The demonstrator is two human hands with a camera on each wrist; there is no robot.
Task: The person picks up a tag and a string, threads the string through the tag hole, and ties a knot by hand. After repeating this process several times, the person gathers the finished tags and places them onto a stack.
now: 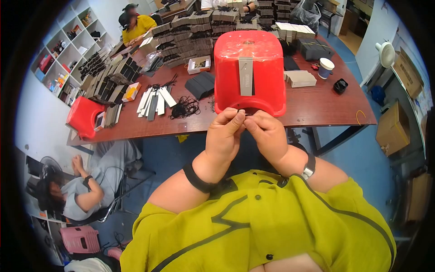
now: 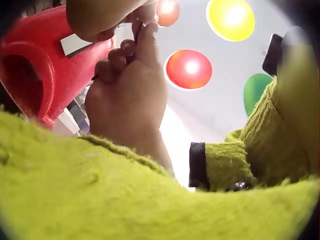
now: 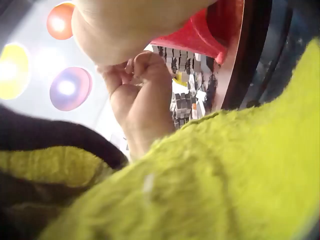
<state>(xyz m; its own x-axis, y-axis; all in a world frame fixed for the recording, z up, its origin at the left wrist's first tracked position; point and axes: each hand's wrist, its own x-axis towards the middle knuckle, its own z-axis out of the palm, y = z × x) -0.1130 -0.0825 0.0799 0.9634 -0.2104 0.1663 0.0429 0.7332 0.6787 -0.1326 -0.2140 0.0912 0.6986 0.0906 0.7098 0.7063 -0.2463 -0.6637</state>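
Observation:
In front of the red plastic stool (image 1: 226, 68), the two hands meet fingertip to fingertip. The left hand (image 1: 225, 133) pinches a thin black cord (image 1: 241, 110) between thumb and forefinger. The right hand (image 1: 270, 136) pinches at the same spot, its thumb and finger against the left fingertips. Most of the cord is hidden by the fingers. Just beyond them, a grey printed tag (image 1: 245, 75) lies against the stool's side, a black strip showing behind its right edge. The wrist views show the fingers close together, with a dark strand between them.
The stool stands on a reddish-brown table (image 1: 312, 106). To its left lie a tangle of black cords (image 1: 185, 108) and loose white and grey strips (image 1: 156, 100). Bundled tags (image 1: 190, 34) are stacked behind. A paper cup (image 1: 326, 68) stands right; another person (image 1: 93, 190) sits left.

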